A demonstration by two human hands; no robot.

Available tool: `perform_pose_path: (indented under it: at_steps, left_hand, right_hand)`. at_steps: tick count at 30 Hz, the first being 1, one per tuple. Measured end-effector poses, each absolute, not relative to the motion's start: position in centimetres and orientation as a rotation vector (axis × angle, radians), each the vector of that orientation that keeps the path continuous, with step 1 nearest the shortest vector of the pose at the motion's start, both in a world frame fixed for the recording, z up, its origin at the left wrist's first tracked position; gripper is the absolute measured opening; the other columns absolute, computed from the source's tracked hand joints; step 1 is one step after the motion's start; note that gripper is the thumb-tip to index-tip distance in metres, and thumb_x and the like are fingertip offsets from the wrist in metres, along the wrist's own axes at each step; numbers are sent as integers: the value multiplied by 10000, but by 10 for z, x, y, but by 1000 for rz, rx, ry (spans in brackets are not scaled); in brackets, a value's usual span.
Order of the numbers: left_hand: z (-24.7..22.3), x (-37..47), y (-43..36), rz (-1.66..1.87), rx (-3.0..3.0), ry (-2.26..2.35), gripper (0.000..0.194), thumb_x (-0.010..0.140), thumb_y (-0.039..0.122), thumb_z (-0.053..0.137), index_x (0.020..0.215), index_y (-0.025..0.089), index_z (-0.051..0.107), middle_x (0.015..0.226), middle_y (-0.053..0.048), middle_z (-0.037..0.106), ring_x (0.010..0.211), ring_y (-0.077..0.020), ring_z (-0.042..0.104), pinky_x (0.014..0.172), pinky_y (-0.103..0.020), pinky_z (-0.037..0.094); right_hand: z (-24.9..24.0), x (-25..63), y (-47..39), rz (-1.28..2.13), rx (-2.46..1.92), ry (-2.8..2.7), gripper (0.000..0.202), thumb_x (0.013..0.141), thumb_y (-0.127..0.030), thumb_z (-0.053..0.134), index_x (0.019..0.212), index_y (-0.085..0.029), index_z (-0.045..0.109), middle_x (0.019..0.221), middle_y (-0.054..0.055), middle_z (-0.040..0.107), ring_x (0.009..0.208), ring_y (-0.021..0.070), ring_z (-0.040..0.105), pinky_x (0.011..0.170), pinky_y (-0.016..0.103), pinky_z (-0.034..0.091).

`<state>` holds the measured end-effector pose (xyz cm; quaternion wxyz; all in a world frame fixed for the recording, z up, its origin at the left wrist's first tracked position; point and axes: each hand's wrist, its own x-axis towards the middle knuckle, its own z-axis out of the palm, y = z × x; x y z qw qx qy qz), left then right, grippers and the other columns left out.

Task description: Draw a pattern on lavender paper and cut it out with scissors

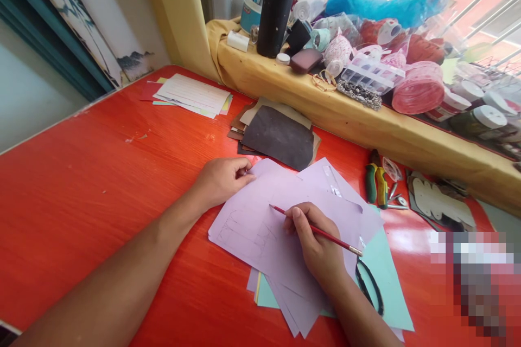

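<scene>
A red pencil point(334, 239) with an eraser end is held in my right hand point(319, 249), which rests on a purple paper sheet point(248, 214). The pencil's tip is at the sheet, near its middle. Faint pencil lines point(230, 225) show on the left part of the sheet. My left hand point(223, 180) grips the sheet's upper left edge, thumb and curled fingers together. More purple sheets point(293, 303) and a light green sheet point(393, 276) lie beneath. A black cord loop point(372, 282) lies on the green sheet beside my right wrist.
Dark and brown leather-like pieces point(280, 135) lie beyond the paper, with lined cards point(195, 92) farther left. Pliers point(376, 181) and small metal parts lie right. The sill point(345, 114) holds a black tube point(279, 5), ribbon rolls and jars. A pixelated patch covers the lower right.
</scene>
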<state>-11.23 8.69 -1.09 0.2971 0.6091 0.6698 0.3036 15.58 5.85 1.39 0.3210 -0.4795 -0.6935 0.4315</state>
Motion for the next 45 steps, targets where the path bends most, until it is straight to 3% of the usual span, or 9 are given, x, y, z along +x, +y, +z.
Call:
perform_pose_path:
  at_steps: [45]
  left_hand:
    - [-9, -113, 87, 841, 1649, 1755, 166, 882, 396, 745, 807, 262, 683, 665, 58, 640, 618, -157, 565, 594, -295, 368]
  right_hand:
    - [17, 155, 59, 1148, -1230, -1764, 349, 1127, -419, 590, 848, -252, 719, 705, 19, 747, 615, 206, 680, 614, 319, 550]
